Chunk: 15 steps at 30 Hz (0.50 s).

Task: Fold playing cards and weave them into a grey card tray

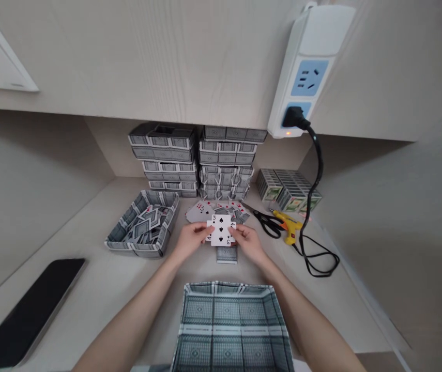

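In the middle of the head view, several playing cards are held flat between my two hands, with a three of spades on top and a four showing at each side. My left hand pinches their left edge, thumb on top. The right edge is gripped the same way by my right hand. Just below them a patterned card lies back up on the desk. A box made of folded cards stands open between my forearms. Behind my hands lie loose cards, some face up.
To the left, a card box holds a heap of loose cards. Stacked card boxes stand at the back. On the right are black scissors, a yellow glue gun, card decks and a plugged cable. A black phone-like slab lies front left.
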{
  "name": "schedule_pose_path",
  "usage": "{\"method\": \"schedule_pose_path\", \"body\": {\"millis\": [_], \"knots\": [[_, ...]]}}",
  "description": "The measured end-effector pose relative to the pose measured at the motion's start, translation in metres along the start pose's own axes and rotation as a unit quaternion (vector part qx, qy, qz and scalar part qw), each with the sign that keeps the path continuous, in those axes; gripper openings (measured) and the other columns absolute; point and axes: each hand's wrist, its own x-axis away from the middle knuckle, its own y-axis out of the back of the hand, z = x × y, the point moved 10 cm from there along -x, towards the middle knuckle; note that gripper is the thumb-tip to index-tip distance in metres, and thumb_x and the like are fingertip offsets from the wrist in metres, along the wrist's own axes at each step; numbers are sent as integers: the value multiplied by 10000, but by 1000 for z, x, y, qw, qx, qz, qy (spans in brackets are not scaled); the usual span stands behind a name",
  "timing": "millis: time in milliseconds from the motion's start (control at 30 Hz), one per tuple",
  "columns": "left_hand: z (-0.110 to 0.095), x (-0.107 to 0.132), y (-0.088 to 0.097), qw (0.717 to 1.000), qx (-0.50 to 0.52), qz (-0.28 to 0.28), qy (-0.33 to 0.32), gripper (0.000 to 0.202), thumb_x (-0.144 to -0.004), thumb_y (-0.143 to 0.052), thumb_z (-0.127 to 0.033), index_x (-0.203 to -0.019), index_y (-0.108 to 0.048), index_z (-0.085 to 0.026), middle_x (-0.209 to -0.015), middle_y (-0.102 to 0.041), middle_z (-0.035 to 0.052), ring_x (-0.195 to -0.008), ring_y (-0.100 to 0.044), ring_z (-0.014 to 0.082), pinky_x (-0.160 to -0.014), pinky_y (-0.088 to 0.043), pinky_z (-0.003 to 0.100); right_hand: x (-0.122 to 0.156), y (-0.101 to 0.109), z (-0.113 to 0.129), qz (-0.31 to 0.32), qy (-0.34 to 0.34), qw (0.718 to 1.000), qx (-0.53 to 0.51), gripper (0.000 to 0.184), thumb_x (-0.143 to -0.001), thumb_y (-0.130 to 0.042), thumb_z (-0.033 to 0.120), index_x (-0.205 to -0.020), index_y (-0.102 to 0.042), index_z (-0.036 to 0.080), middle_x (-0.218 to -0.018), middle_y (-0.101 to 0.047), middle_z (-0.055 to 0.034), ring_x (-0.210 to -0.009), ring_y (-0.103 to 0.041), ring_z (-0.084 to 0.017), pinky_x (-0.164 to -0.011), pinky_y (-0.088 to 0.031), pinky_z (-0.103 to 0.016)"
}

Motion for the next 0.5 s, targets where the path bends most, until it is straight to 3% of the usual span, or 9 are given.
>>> {"method": "schedule_pose_path", "body": {"millis": [333, 500], "knots": [[5, 0, -1, 999, 29, -2, 15, 377, -562, -639, -415, -774, -654, -104, -429, -442, -50, -409, -336, 51, -409, -238, 181, -2, -4, -7, 22, -21, 999, -24, 321, -596, -650, 398, -784, -626, 139, -585, -632, -6, -511, -561, -137, -515, -475, -269], [10, 0, -8, 992, 115, 40, 42, 341, -588, -639, -407, -747, -637, -105, -438, -411, -53, -418, -325, 41, -417, -232, 174, -4, 0, -10, 20, -27, 999, -41, 315, -595, -655, 384, -792, -633, 139, -615, -648, -15, -529, -572, -139, -543, -476, -273]]}}
